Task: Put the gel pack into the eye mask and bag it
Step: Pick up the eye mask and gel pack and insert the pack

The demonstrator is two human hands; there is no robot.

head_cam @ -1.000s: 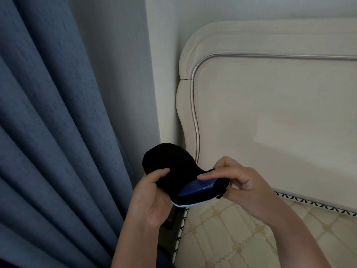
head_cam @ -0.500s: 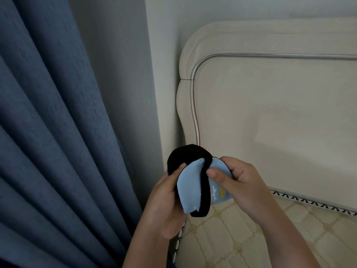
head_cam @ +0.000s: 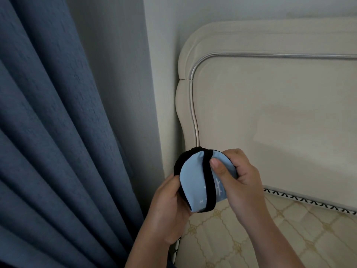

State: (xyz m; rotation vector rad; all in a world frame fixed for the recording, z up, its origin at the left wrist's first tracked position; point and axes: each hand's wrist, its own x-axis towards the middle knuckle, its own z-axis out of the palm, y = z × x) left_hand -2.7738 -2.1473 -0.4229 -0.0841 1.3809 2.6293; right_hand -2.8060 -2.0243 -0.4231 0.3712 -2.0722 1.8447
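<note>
The eye mask [head_cam: 193, 182] is folded in front of me, its light blue face outward, with a black edge and a black strap running down its middle. My left hand [head_cam: 166, 209] grips its lower left side, fingers curled behind it. My right hand [head_cam: 239, 182] holds the right half, thumb pressed on the blue fabric beside the strap. The gel pack is not visible. No bag is in view.
A cream padded headboard [head_cam: 270, 113] fills the right side, with a patterned cream mattress [head_cam: 251, 238] below the hands. A dark blue curtain [head_cam: 48, 132] hangs on the left, and a grey wall [head_cam: 119, 74] lies between them.
The mask was turned from its black side, with the blue gel pack showing at an opening, to folded with the light blue face out. Both hands rose slightly and moved right.
</note>
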